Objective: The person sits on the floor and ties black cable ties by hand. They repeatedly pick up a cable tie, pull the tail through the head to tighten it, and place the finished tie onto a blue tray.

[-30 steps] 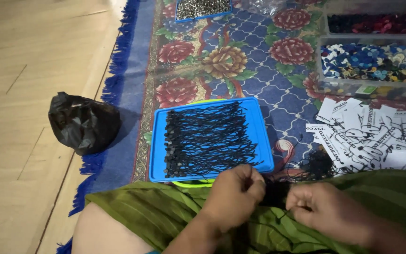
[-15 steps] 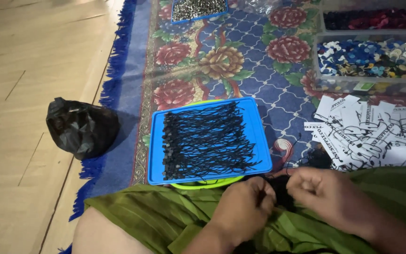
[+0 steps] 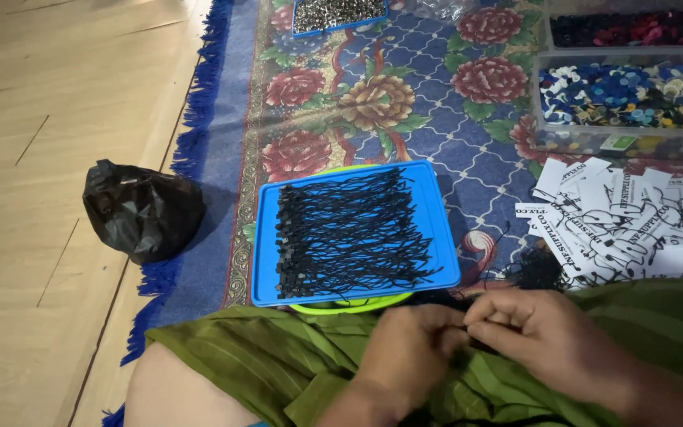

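Note:
My left hand and my right hand meet over my lap on green striped cloth, fingertips pinched together on a thin black string. Just beyond them lies a blue tray covered with several rows of black strings, resting on a lime green plate. A small heap of loose black strings sits to the right of the tray, beside a pile of white paper tags.
A floral rug with blue fringe covers the floor. A black plastic bag sits on the wooden floor at left. Clear bins of coloured buttons stand at the back right, and a tray of small metal pieces at the top.
My hands have drawn closer together, and the fingertips now touch on the string. The view has shifted slightly downward.

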